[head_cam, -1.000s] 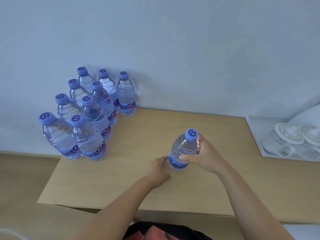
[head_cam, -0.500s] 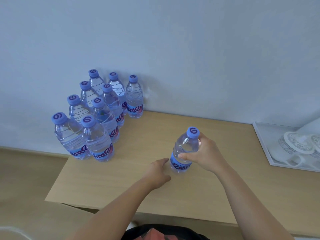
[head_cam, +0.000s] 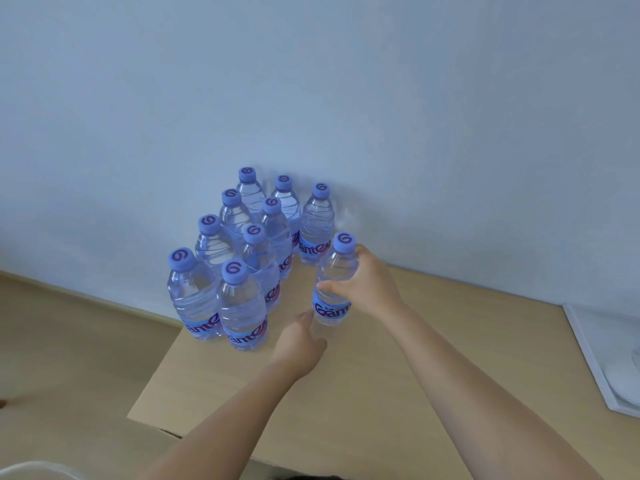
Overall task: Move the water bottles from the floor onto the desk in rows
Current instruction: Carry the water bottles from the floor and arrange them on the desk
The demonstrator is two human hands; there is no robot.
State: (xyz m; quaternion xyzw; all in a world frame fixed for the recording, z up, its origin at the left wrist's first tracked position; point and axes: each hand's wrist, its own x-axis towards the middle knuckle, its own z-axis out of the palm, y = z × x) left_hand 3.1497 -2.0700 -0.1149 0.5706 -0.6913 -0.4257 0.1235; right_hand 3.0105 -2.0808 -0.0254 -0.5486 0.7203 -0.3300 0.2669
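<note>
Right hand [head_cam: 367,289] grip around upright bottle [head_cam: 334,282] beside desk [head_cam: 381,393] rows [head_cam: 249,258].

Clear water bottles [head_cam: 242,306] with periwinkle-blue caps [head_cam: 236,270] bearing a dark purple swirl and blue labels [head_cam: 245,333] lettered in purple and red, on a pale wood-grain tabletop [head_cam: 398,393] against a pale blue-grey wall [head_cam: 311,81], beside a white tray [head_cam: 595,355]

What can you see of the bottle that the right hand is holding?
The held bottle is clear ribbed plastic, full of water, with a purple-blue cap and a blue label low on its body. It is upright, slightly tilted, in front of the third row's single bottle. The right hand wraps its middle; the left hand's fingers are at its base.
</note>
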